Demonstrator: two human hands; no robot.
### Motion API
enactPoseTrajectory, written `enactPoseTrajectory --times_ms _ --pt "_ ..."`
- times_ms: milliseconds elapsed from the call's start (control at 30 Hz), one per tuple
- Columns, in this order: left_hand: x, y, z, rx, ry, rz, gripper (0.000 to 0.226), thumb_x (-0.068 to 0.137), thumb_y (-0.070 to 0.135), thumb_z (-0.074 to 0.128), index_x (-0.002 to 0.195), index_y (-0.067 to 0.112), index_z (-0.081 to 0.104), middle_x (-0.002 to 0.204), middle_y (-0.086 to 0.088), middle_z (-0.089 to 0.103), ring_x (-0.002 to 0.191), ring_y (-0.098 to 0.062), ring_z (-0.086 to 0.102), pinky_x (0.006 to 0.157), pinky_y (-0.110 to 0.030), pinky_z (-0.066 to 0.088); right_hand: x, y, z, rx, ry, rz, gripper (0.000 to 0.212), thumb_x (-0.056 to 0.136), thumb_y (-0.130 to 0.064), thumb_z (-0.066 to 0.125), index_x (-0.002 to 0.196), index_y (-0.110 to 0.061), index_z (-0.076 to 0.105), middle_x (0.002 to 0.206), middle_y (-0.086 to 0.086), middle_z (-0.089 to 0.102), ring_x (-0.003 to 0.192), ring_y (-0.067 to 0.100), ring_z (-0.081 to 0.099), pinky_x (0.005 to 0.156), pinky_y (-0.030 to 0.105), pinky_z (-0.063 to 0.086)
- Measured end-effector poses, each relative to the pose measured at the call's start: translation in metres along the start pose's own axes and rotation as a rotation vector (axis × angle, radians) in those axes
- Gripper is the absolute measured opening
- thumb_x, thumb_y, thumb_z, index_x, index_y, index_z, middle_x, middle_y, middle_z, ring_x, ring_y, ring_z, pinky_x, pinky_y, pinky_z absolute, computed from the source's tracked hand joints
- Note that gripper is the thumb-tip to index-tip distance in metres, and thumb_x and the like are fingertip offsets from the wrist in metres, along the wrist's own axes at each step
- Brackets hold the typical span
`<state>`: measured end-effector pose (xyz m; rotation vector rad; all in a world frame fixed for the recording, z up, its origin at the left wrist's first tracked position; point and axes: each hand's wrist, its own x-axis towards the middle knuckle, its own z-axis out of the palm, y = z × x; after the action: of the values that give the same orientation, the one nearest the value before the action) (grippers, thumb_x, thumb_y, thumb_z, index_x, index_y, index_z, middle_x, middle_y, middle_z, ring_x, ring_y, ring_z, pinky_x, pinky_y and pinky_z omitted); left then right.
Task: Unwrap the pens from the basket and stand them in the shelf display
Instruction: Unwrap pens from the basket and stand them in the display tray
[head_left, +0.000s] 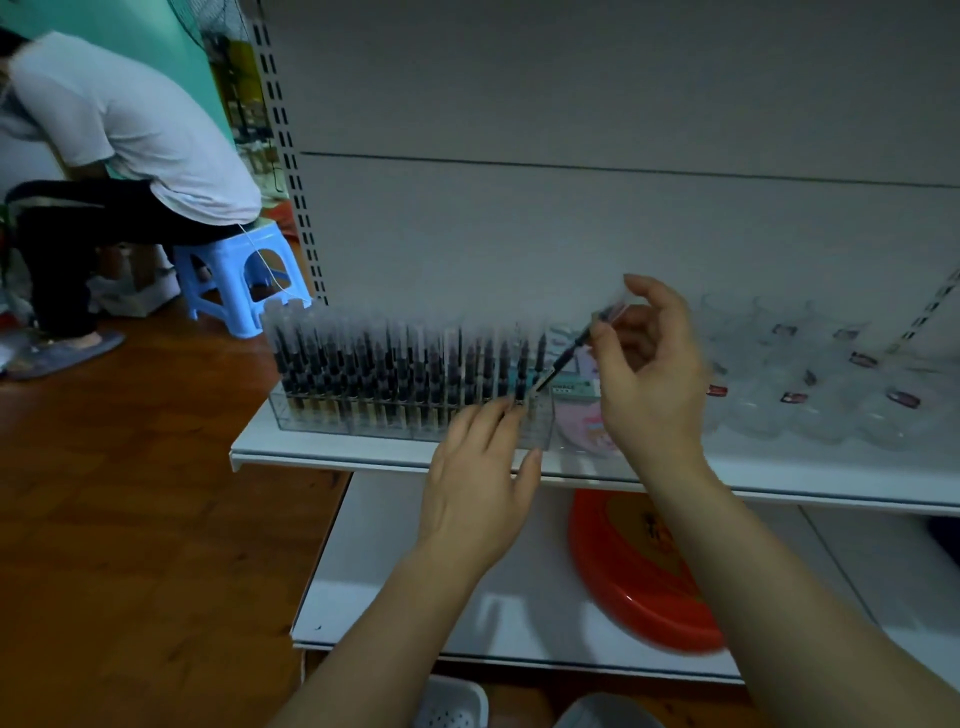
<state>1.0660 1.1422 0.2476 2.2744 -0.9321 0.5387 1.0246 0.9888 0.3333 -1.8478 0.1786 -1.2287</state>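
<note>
On the upper white shelf (322, 452), the right hand (652, 374) is pinching a slim black pen (566, 358) near its upper end between thumb and fingertips, the other fingers lifting loosely above. The pen is tilting, its lower tip pointing down-left at the near right corner of the clear plastic display rack (415, 410) — apparently being aimed at a free slot there. The left hand (480, 478) is resting against the rack's front right corner with straight, relaxed fingers and is gripping nothing; this is probably steadying the light rack while the pen is going in. The rack is already holding dense rows of upright black pens with clear caps (374, 358), filling most of its length, so the task is looking well advanced. A white perforated plastic basket (452, 704) is showing at the bottom edge — whether it is holding more pens cannot be told.
</note>
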Motion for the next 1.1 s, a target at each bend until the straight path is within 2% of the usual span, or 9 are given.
enactPoseTrajectory --times_ms 133,300,367,567,667,800,867,967,1100 --pt "-0.002 -0.003 0.000 0.098 -0.028 -0.004 0.048 0.096 0.039 0.042 0.132 0.012 0.058 0.137 0.000 0.056 0.132 -0.023 0.043 0.103 -0.044 0.046 0.002 0.013 0.009 -0.137 -0.077 -0.085 0.039 0.095 -0.009 0.063 0.131 -0.020 0.055 0.092 -0.019 0.059 0.084 -0.006 0.061 0.078 0.011 0.049" --pt "-0.001 -0.004 -0.001 0.093 -0.043 0.003 0.045 0.094 0.036 0.042 0.129 0.013 0.060 0.136 0.001 0.056 0.133 -0.022 0.043 0.103 -0.042 0.045 0.000 0.022 0.014 -0.250 -0.193 -0.148 0.039 0.094 -0.008 0.064 0.131 -0.017 0.057 0.091 -0.007 0.061 0.083 0.004 0.058 0.075 0.004 0.044" --pt "-0.001 -0.005 -0.002 0.080 -0.058 0.006 0.045 0.094 0.036 0.043 0.130 0.013 0.059 0.137 0.002 0.055 0.134 -0.021 0.042 0.104 -0.042 0.045 -0.003 0.025 0.016 -0.274 -0.223 -0.158 0.039 0.094 -0.008 0.064 0.131 -0.016 0.058 0.089 -0.005 0.062 0.083 0.007 0.058 0.073 0.008 0.045" --pt "0.001 -0.007 0.000 0.038 -0.048 0.007 0.045 0.093 0.035 0.046 0.130 0.012 0.059 0.135 0.001 0.056 0.133 -0.022 0.041 0.104 -0.042 0.045 0.002 0.031 0.020 -0.356 -0.271 -0.194 0.039 0.095 -0.011 0.063 0.133 -0.018 0.056 0.084 -0.002 0.064 0.073 0.015 0.060 0.069 0.036 0.052" --pt "0.001 -0.006 0.000 0.016 -0.041 -0.007 0.046 0.093 0.035 0.045 0.130 0.011 0.058 0.135 0.001 0.055 0.134 -0.021 0.041 0.105 -0.043 0.045 -0.002 0.034 0.022 -0.404 -0.349 -0.236 0.040 0.094 -0.011 0.063 0.132 -0.020 0.055 0.083 -0.003 0.062 0.069 0.015 0.058 0.066 0.038 0.052" --pt "-0.001 -0.006 0.000 0.007 -0.039 0.007 0.047 0.094 0.036 0.044 0.132 0.011 0.057 0.138 0.001 0.054 0.135 -0.021 0.039 0.105 -0.043 0.044 -0.004 0.039 0.022 -0.390 -0.316 -0.213 0.041 0.094 -0.010 0.063 0.133 -0.019 0.056 0.084 0.000 0.062 0.072 0.016 0.058 0.067 0.034 0.050" --pt "-0.001 -0.006 0.000 -0.030 -0.014 0.002 0.048 0.094 0.036 0.044 0.132 0.010 0.058 0.137 0.000 0.055 0.135 -0.020 0.039 0.110 -0.038 0.040 -0.005 0.040 0.023 -0.398 -0.310 -0.223 0.042 0.095 -0.010 0.063 0.135 -0.019 0.056 0.090 0.001 0.064 0.074 0.013 0.057 0.069 0.032 0.050" --pt "-0.002 -0.006 -0.002 -0.124 0.026 -0.035 0.048 0.094 0.035 0.045 0.132 0.010 0.058 0.136 0.000 0.056 0.134 -0.017 0.039 0.114 -0.018 0.024 -0.011 0.042 0.021 -0.383 -0.289 -0.240 0.047 0.095 -0.009 0.063 0.140 -0.018 0.054 0.111 0.006 0.065 0.082 0.003 0.051 0.076 0.024 0.049" --pt "-0.012 -0.011 -0.004 -0.205 0.084 -0.054 0.036 0.095 0.029 0.052 0.125 0.012 0.063 0.128 0.001 0.058 0.126 -0.014 0.047 0.108 -0.011 0.026 -0.028 0.045 0.015 -0.307 -0.198 -0.203 0.052 0.093 -0.009 0.065 0.143 -0.017 0.051 0.123 0.009 0.059 0.100 0.018 0.061 0.079 0.040 0.057"
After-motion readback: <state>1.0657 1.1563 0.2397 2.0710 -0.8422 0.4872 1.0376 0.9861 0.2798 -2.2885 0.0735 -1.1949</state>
